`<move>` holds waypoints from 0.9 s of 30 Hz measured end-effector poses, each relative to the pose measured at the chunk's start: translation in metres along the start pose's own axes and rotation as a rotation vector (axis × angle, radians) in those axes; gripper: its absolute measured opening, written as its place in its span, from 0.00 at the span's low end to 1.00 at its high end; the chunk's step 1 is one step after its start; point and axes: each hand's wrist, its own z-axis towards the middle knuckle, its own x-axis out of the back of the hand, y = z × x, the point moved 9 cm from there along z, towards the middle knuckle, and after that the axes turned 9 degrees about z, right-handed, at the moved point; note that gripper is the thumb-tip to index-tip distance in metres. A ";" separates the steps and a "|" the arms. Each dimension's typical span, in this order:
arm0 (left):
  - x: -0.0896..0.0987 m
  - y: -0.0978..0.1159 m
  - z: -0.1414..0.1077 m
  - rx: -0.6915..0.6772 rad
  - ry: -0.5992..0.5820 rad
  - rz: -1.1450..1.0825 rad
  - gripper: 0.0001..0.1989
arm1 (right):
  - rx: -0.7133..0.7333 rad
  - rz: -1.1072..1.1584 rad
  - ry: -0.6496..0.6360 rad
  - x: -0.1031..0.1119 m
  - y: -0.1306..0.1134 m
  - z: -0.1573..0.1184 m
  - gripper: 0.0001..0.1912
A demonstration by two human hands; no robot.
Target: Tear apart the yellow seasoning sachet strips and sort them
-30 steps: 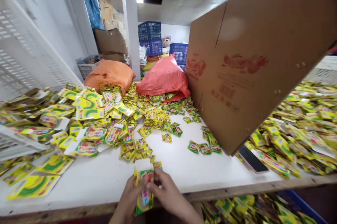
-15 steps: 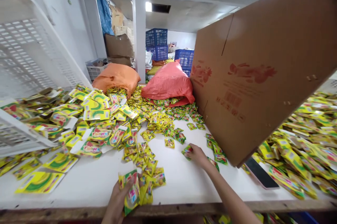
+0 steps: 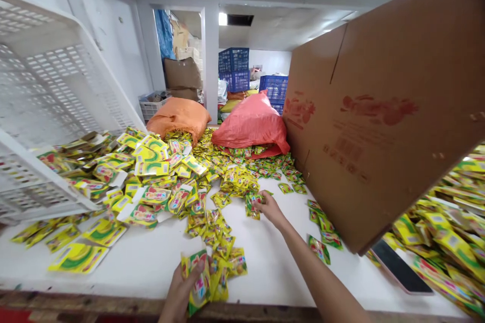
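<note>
Left grip [image 3: 178, 287] wrapped around a small printed carton [image 3: 199, 287], thumb across its face and white flap uppermost, over the near edge of the bench [image 3: 273, 275]; we see yellow sachets [image 3: 220, 282] beside it but cannot tell whether any are held. Farther out, the right arm reaches forward and inward, its grip [image 3: 271, 209] drawn nearly closed at the fingertips on green sachets [image 3: 252, 208], how many we cannot tell. Half a second ago we had it farther right, pinching a green sachet; the left has kept its carton. In our judgement, that leaves one side steadying the carton while the other gathers sachets. Beyond, a large cardboard box [image 3: 364, 136] leans at right, and sachets spill before a red sack [image 3: 252, 123].
</note>
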 end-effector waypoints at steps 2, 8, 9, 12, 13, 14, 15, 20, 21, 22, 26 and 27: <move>0.000 0.000 0.001 -0.005 -0.011 0.004 0.24 | -0.030 -0.098 0.056 0.000 0.008 0.000 0.15; 0.002 -0.003 0.003 -0.016 -0.024 0.006 0.24 | -0.093 -0.489 0.116 -0.007 0.015 -0.009 0.13; 0.002 -0.003 0.004 -0.023 -0.026 0.006 0.23 | -0.092 -0.545 0.109 -0.007 0.013 -0.010 0.13; 0.001 -0.002 0.004 -0.034 -0.047 0.005 0.23 | -0.104 -0.676 0.036 -0.012 0.007 -0.011 0.16; 0.000 -0.002 0.004 -0.031 -0.052 0.009 0.23 | -0.118 -0.709 0.003 -0.014 0.007 -0.011 0.17; 0.001 -0.002 0.004 -0.026 -0.052 0.013 0.23 | -0.137 -0.737 -0.033 -0.016 0.008 -0.012 0.19; 0.001 -0.002 0.004 -0.023 -0.050 0.017 0.24 | -0.157 -0.761 -0.070 -0.018 0.009 -0.014 0.20; 0.000 0.001 0.001 -0.039 -0.053 0.047 0.23 | -0.240 -0.799 -0.249 -0.030 0.013 -0.037 0.13; -0.001 0.002 -0.001 -0.047 -0.060 0.052 0.23 | -0.230 -0.783 -0.276 -0.032 0.010 -0.045 0.13; -0.003 0.003 -0.002 -0.060 -0.067 0.057 0.23 | -0.206 -0.757 -0.301 -0.034 0.006 -0.055 0.11; -0.017 0.009 -0.007 -0.132 -0.108 0.112 0.23 | -0.058 -0.614 -0.372 -0.039 -0.011 -0.099 0.11; -0.022 0.009 -0.007 -0.143 -0.122 0.140 0.22 | -0.027 -0.586 -0.378 -0.038 -0.014 -0.111 0.11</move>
